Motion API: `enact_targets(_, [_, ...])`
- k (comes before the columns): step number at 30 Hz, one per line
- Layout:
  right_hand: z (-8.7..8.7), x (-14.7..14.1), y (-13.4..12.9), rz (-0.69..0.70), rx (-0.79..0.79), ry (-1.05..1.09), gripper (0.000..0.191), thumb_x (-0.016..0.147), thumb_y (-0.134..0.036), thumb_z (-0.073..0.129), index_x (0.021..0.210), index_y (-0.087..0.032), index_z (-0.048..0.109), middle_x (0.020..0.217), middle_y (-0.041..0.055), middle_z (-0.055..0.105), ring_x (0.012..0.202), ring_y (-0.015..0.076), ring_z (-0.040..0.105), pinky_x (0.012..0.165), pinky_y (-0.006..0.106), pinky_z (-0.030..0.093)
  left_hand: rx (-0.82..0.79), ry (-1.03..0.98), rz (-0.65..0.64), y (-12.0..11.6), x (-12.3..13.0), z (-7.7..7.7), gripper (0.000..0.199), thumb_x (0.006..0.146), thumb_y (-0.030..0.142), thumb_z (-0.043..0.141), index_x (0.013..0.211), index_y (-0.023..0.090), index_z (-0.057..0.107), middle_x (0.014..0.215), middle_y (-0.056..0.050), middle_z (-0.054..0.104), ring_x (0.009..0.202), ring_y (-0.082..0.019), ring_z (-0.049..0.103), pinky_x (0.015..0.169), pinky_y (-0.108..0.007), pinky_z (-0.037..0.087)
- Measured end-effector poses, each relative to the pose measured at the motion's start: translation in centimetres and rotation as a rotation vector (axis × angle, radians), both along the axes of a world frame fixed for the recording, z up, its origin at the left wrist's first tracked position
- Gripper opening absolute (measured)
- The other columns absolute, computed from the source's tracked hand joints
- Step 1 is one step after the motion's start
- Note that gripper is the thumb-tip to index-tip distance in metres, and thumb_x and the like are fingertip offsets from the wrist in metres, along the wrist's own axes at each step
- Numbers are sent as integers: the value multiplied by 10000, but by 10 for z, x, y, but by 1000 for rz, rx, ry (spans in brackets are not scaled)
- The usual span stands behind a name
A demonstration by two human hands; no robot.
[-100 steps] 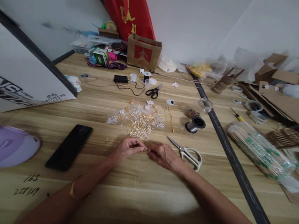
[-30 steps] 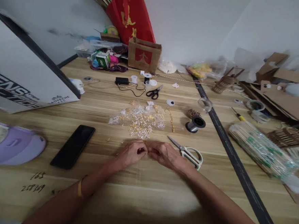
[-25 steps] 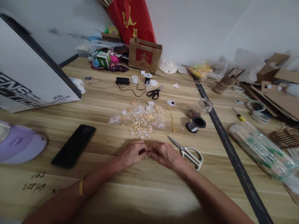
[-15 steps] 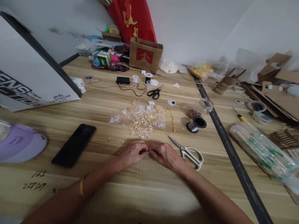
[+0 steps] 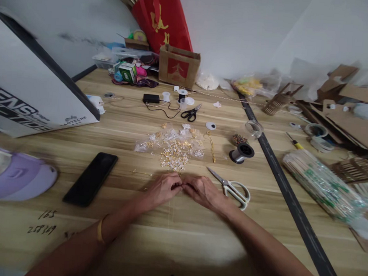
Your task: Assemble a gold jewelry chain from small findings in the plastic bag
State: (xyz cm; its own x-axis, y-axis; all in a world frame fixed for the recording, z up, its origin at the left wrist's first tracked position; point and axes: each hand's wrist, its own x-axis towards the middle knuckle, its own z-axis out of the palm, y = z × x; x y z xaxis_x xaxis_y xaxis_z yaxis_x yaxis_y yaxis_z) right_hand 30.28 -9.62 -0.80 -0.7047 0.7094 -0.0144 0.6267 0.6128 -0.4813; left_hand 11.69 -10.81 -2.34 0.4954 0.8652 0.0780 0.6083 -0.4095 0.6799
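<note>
My left hand [image 5: 164,188] and my right hand [image 5: 201,190] meet above the table, fingertips pinched together. Whatever lies between the fingers is too small to make out; a thin thread or wire [image 5: 170,215] seems to hang below them. Just beyond my fingers lies a pile of small gold and silver beads or charms [image 5: 174,155], with clear plastic bags [image 5: 171,136] of similar pieces behind it. A fine gold chain [image 5: 142,173] stretches out left of my left hand. Beside my right hand rest white-handled scissors [image 5: 235,192], blades half apart.
A spool of wire [image 5: 242,153] stands right of the pile, near a gold chain bracelet [image 5: 212,148]. Black scissors [image 5: 190,113] lie farther back. A black phone [image 5: 91,180] and a large white box [image 5: 33,81] are at left; bagged sticks [image 5: 325,185] are at right.
Both hands stay pinched together in nearly the same place, with only a slight shift of the fingers. Nothing else on the table has visibly moved.
</note>
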Motion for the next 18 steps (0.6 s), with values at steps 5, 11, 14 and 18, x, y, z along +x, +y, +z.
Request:
enact_targets(5, [-2, 0, -1, -6, 15, 19, 169, 897, -200, 469, 837, -165, 623, 720, 38, 638, 594, 122, 521, 576, 229, 288, -4, -6, -3, 0, 0, -2, 147, 789, 111, 551, 649, 151, 570, 650, 16, 507, 607, -110, 471, 582, -215, 342])
enact_targets(11, [-2, 0, 2, -21, -60, 143, 167, 847, -159, 491, 710, -144, 585, 608, -7, 517, 541, 89, 395, 536, 213, 253, 5, 3, 30, 0, 1, -7, 140, 744, 73, 552, 631, 153, 571, 626, 22, 494, 582, -104, 456, 566, -210, 338])
enact_targets(14, [-2, 1, 5, -35, -130, 218, 174, 825, -150, 486, 668, -137, 558, 584, -29, 448, 534, 80, 346, 519, 201, 250, 5, 0, 42, 0, 2, -5, 131, 727, 59, 554, 642, 154, 584, 628, 22, 503, 584, -104, 459, 564, -209, 340])
enact_targets(18, [-2, 4, 9, -37, -228, 295, 179, 821, -167, 471, 660, -132, 540, 590, -37, 411, 544, 76, 325, 507, 194, 252, 3, -2, 34, 0, 2, -3, 132, 722, 49, 555, 653, 151, 602, 632, 17, 519, 591, -107, 471, 575, -213, 351])
